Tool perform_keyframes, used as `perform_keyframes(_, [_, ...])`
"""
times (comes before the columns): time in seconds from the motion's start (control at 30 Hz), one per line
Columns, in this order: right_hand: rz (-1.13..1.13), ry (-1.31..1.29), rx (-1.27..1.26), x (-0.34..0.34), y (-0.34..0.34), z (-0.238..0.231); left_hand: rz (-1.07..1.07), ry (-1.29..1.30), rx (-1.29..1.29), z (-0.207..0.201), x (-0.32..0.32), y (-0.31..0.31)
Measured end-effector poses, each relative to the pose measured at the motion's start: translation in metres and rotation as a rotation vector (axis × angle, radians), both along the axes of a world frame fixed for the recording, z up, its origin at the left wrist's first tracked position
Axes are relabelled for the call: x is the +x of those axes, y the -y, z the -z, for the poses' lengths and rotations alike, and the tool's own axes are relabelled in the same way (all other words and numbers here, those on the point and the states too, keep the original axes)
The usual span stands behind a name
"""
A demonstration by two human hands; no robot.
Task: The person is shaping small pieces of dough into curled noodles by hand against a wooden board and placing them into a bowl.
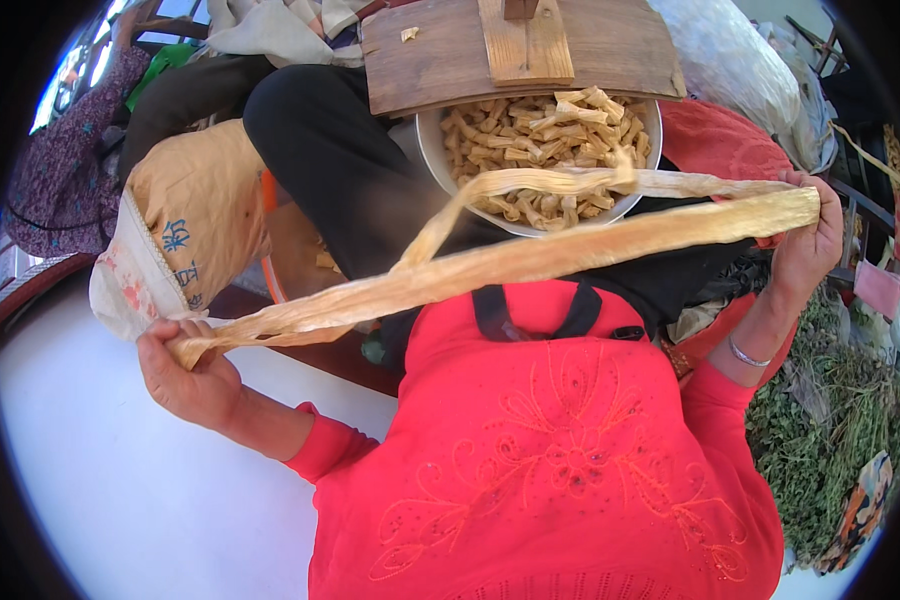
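Note:
A long, flat, pale-yellow strip of what looks like tofu skin [530,255] is stretched across in front of my body. Its left end is pinched in my closed left hand [192,375]. Up at the right, my right hand [810,240] grips the other end. A narrower length runs from the right hand above the main strip, bends in a loop, and meets it near the middle. Behind the strip a white-rimmed basin [432,155] holds many short knotted pieces [540,130] of the same colour.
A wooden board [430,60] with a small piece on it lies over the basin's far edge. At left stand a tan sack [200,180] and an orange-rimmed container [272,270]. Dried green plants [830,420] lie at right; a clear plastic bag [730,60] sits at upper right.

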State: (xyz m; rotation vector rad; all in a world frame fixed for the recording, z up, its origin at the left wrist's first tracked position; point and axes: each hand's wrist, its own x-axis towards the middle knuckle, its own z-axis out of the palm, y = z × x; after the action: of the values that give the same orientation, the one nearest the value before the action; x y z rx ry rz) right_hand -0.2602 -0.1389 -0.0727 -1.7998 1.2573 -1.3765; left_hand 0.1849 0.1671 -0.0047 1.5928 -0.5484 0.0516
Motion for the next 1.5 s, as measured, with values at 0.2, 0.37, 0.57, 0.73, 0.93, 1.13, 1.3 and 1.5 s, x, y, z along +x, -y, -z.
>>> perform_keyframes(0.2, [-0.092, 0.416, 0.023, 0.027, 0.008, 0.030, -0.190, 0.317, 0.653, 0.041, 0.028, 0.018])
perform_keyframes(0.37, [-0.557, 0.614, 0.365, 0.091, -0.026, 0.016, 0.176, 0.927, 1.098, 0.062, -0.018, 0.054])
perform_keyframes(0.57, [-0.857, -0.194, -0.240, 0.137, -0.082, -0.068, 1.319, -0.024, 0.261, 0.018, -0.130, 0.125])
perform_keyframes(0.73, [-0.746, -0.292, -0.123, 0.122, -0.080, -0.039, 0.996, -0.095, 0.661, 0.087, -0.105, 0.168])
perform_keyframes(0.93, [-0.695, -0.287, -0.001, 0.111, -0.088, 0.014, 0.953, 0.699, 1.236, 0.155, -0.147, 0.198])
perform_keyframes(1.13, [-0.633, -0.319, 0.092, 0.106, -0.081, 0.038, 1.030, 0.368, 1.207, 0.184, -0.154, 0.205])
perform_keyframes(1.3, [-0.525, -0.177, 0.127, 0.110, -0.073, 0.041, 1.016, -0.093, 0.816, 0.178, -0.145, 0.196])
perform_keyframes(1.5, [-0.660, -0.421, -0.163, 0.124, -0.057, 0.046, 1.122, -1.069, 0.149, 0.121, -0.124, 0.224])
